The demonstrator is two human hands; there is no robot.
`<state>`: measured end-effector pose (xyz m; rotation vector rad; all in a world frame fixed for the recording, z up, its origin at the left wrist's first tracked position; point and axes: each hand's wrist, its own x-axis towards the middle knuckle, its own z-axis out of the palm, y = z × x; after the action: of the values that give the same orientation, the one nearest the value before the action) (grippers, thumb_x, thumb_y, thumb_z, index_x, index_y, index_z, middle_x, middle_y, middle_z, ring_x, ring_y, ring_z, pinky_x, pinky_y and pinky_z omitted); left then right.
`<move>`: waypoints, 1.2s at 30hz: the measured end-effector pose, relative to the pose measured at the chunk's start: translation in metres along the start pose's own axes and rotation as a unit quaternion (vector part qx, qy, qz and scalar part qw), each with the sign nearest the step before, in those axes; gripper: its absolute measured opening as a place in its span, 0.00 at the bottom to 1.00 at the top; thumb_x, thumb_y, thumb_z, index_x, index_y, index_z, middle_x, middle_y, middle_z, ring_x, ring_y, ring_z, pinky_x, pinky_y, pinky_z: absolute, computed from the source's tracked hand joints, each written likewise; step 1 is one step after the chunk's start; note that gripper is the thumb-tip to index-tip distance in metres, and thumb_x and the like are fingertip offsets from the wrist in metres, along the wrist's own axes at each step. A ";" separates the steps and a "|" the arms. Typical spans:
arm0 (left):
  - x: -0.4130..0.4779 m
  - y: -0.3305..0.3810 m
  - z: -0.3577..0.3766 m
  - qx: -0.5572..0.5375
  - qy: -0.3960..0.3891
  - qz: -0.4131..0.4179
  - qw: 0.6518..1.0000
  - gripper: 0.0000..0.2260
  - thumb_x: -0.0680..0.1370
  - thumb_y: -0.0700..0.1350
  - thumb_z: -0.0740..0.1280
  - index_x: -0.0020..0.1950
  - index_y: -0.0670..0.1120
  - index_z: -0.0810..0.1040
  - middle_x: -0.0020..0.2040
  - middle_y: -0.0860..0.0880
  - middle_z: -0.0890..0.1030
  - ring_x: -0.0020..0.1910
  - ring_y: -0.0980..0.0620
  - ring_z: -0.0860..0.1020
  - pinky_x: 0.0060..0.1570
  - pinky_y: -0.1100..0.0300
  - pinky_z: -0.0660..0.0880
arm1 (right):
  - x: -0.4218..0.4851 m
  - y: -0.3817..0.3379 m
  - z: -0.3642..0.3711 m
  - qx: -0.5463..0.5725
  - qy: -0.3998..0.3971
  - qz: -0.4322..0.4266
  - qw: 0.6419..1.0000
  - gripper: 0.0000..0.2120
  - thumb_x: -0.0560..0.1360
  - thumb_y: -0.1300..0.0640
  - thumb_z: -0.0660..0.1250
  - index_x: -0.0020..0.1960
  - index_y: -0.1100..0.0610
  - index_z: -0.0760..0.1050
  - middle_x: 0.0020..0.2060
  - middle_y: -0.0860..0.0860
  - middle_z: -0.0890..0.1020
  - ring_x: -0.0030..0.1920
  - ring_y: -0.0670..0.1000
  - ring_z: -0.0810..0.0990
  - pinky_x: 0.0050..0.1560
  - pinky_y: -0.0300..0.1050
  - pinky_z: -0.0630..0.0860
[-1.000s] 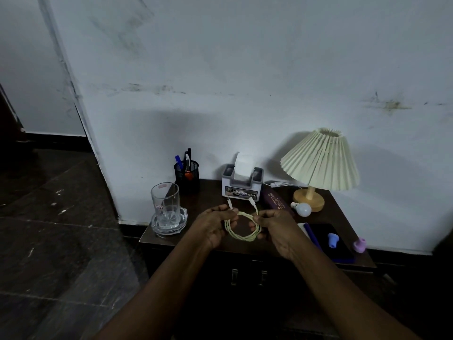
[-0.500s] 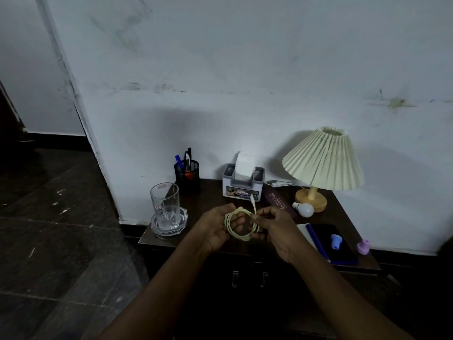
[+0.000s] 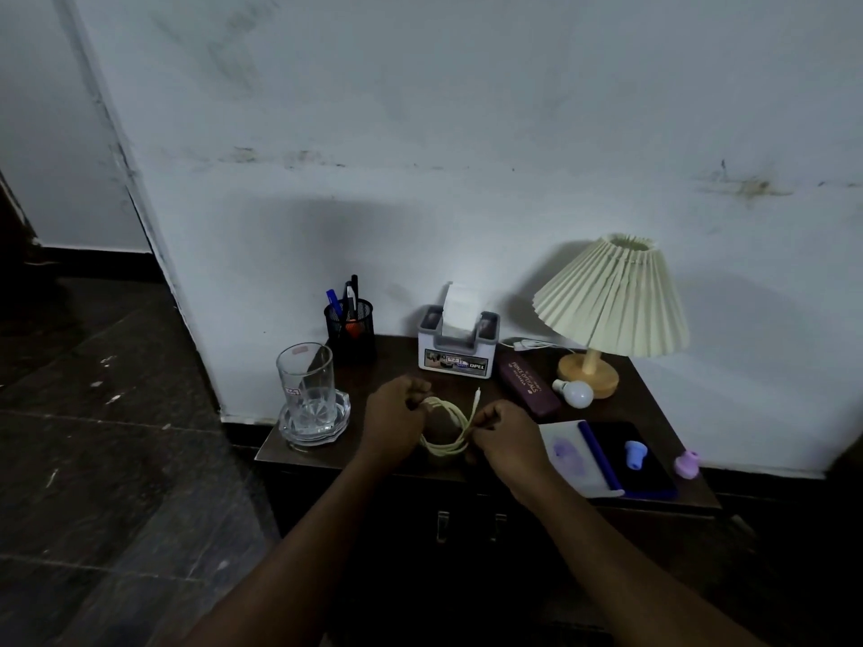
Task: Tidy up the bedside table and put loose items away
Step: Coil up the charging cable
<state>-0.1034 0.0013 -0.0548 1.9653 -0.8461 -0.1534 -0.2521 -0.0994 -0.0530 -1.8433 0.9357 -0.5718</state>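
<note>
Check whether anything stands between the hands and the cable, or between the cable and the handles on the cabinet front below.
Nothing does. The left hand and right hand hold the coiled cable. Nothing visible lies between it and the handles, though that front is dark.

On the bedside table [image 3: 383, 361], glass [image 3: 306, 387] left, tissue box [image 3: 458, 350] behind centre, lamp [image 3: 607, 315] right.

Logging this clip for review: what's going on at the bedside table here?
A person holds a coiled pale-yellow charging cable above the front edge of the bedside table: the left hand grips one side of the coil, the right hand pinches the other, one plug sticking up. The glass, pen holder, tissue box and lamp stand on the table.
</note>
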 end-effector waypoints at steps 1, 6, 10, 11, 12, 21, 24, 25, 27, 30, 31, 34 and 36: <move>0.000 -0.001 0.000 0.012 0.001 0.005 1.000 0.12 0.74 0.34 0.74 0.56 0.45 0.86 0.50 0.52 0.87 0.47 0.59 0.83 0.42 0.80 0.71 | 0.000 0.001 0.001 -0.014 -0.015 -0.006 1.000 0.06 0.72 0.63 0.72 0.43 0.53 0.79 0.36 0.53 0.86 0.33 0.54 0.86 0.40 0.56 0.84; 0.005 -0.009 -0.001 0.103 -0.030 0.050 0.993 0.11 0.72 0.32 0.71 0.45 0.47 0.88 0.41 0.52 0.87 0.36 0.62 0.80 0.38 0.77 0.70 | -0.001 0.000 0.000 -0.029 -0.046 -0.013 0.998 0.06 0.74 0.64 0.71 0.41 0.55 0.81 0.34 0.55 0.86 0.32 0.58 0.86 0.37 0.60 0.85; 0.008 -0.015 -0.002 0.140 -0.055 0.069 0.986 0.08 0.74 0.35 0.69 0.45 0.44 0.87 0.43 0.47 0.87 0.45 0.49 0.85 0.42 0.63 0.75 | 0.001 -0.001 -0.005 -0.093 -0.042 -0.038 0.994 0.07 0.76 0.64 0.69 0.42 0.56 0.82 0.34 0.53 0.86 0.30 0.54 0.85 0.33 0.51 0.84; 0.009 -0.015 -0.003 0.132 -0.054 0.070 0.987 0.09 0.75 0.35 0.68 0.48 0.44 0.87 0.45 0.48 0.88 0.46 0.50 0.84 0.43 0.66 0.74 | 0.001 -0.001 -0.007 -0.104 -0.036 -0.039 0.993 0.07 0.76 0.64 0.68 0.42 0.55 0.82 0.35 0.53 0.86 0.30 0.53 0.85 0.34 0.51 0.85; 0.008 -0.014 -0.005 0.123 -0.052 0.070 0.989 0.11 0.75 0.34 0.68 0.51 0.45 0.88 0.48 0.49 0.88 0.47 0.53 0.84 0.42 0.71 0.72 | 0.001 -0.001 -0.008 -0.113 -0.030 -0.038 0.992 0.07 0.76 0.64 0.68 0.42 0.55 0.82 0.35 0.53 0.86 0.30 0.53 0.85 0.35 0.53 0.85; -0.001 -0.014 -0.004 0.269 -0.229 0.141 0.925 0.30 0.72 0.72 0.65 0.72 0.62 0.72 0.74 0.55 0.74 0.73 0.51 0.72 0.70 0.42 0.70 | -0.001 -0.001 -0.010 -0.180 -0.011 -0.085 0.980 0.05 0.73 0.59 0.68 0.42 0.52 0.82 0.40 0.48 0.84 0.41 0.51 0.84 0.46 0.55 0.82; -0.008 -0.005 -0.006 0.295 -0.247 0.131 0.914 0.30 0.77 0.63 0.69 0.78 0.60 0.67 0.81 0.52 0.65 0.80 0.51 0.63 0.75 0.36 0.61 | -0.002 -0.003 -0.010 -0.216 -0.025 -0.093 0.972 0.05 0.75 0.58 0.68 0.45 0.53 0.83 0.43 0.49 0.85 0.46 0.50 0.83 0.50 0.51 0.80; -0.009 -0.001 -0.009 0.282 -0.246 0.130 0.918 0.28 0.79 0.59 0.69 0.78 0.59 0.68 0.80 0.52 0.66 0.80 0.52 0.62 0.75 0.36 0.60 | -0.003 -0.003 -0.010 -0.226 -0.031 -0.098 0.969 0.05 0.76 0.58 0.68 0.46 0.54 0.83 0.44 0.50 0.85 0.47 0.51 0.83 0.50 0.50 0.79; -0.006 0.001 -0.017 0.277 -0.258 0.126 0.917 0.24 0.81 0.55 0.67 0.77 0.58 0.70 0.80 0.52 0.66 0.80 0.51 0.62 0.75 0.33 0.59 | -0.005 -0.004 -0.010 -0.246 -0.041 -0.114 0.962 0.05 0.76 0.57 0.68 0.48 0.55 0.83 0.47 0.51 0.85 0.50 0.53 0.83 0.49 0.48 0.77; -0.001 -0.004 -0.030 0.298 -0.273 0.136 0.905 0.21 0.81 0.55 0.62 0.75 0.60 0.73 0.78 0.53 0.70 0.77 0.47 0.68 0.74 0.38 0.64 | -0.008 -0.005 -0.011 -0.263 -0.050 -0.133 0.954 0.06 0.77 0.56 0.67 0.49 0.53 0.82 0.49 0.51 0.85 0.52 0.52 0.82 0.48 0.45 0.74; 0.001 -0.006 -0.033 0.304 -0.276 0.133 0.902 0.21 0.81 0.55 0.62 0.75 0.60 0.73 0.77 0.51 0.71 0.77 0.46 0.68 0.74 0.42 0.66 | -0.008 -0.006 -0.012 -0.268 -0.051 -0.137 0.952 0.06 0.77 0.55 0.67 0.49 0.53 0.82 0.49 0.51 0.85 0.52 0.52 0.82 0.49 0.45 0.74; 0.004 -0.014 -0.042 0.295 -0.278 0.108 0.908 0.20 0.82 0.48 0.66 0.74 0.60 0.74 0.76 0.46 0.73 0.78 0.46 0.66 0.75 0.52 0.66 | -0.004 -0.004 -0.016 -0.289 -0.038 -0.141 0.946 0.05 0.78 0.54 0.66 0.48 0.52 0.80 0.48 0.51 0.84 0.51 0.53 0.82 0.49 0.47 0.77; 0.005 -0.016 -0.047 0.292 -0.273 0.105 0.910 0.21 0.81 0.46 0.68 0.73 0.60 0.75 0.74 0.45 0.75 0.75 0.45 0.71 0.73 0.53 0.69 | 0.000 -0.001 -0.022 -0.324 0.006 -0.148 0.934 0.06 0.79 0.54 0.64 0.47 0.53 0.79 0.47 0.53 0.84 0.50 0.56 0.83 0.47 0.48 0.77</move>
<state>-0.0714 0.0377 -0.0416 2.4040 -1.6122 -0.3692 -0.2676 -0.1108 -0.0429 -2.6082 0.9272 -0.4844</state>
